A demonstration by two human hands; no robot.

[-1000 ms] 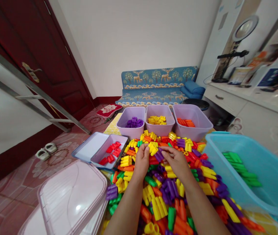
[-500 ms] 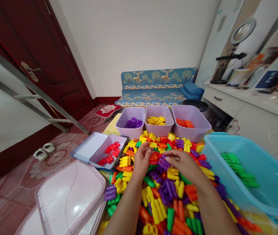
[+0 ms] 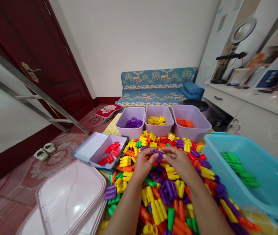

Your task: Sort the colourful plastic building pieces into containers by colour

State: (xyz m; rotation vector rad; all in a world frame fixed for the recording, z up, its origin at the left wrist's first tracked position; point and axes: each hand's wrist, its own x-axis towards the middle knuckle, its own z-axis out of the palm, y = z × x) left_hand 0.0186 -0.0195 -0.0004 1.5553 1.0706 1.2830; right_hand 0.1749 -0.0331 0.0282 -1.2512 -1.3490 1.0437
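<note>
We're seeing both hands working at the middle of the pile: the left hand (image 3: 144,163) and the right hand (image 3: 178,163) are pinching one purple tube block (image 3: 159,155) from its two sides, thumbs toward us. The block is sitting just above the heap of mixed plastic blocks (image 3: 168,191).

Risks, in our judgement: the pinch is looking like fingertips only, so smooth plastic could be slipping out and getting lost among other purple pieces right below. Forearms are lying low over the heap at 5 and 7 o'clock; a careless sweep could be scattering loose blocks. Pieces at 4 o'clock are crowding the blue bin (image 3: 271,176), so a bump there could be pushing some off. The stacked lids (image 3: 72,195) at 8 o'clock are overlapping unevenly and could be sliding if an elbow is catching them.

Hard to make out: fingers are covering much of the purple block, so we aren't confirming how many tubes it's having or whether it's one piece or two joined. Forearms are hiding part of the heap. The frame is cutting off the blue bin at 3 o'clock and the heap at 6. Shelf items at 2 o'clock are blurring.
</note>
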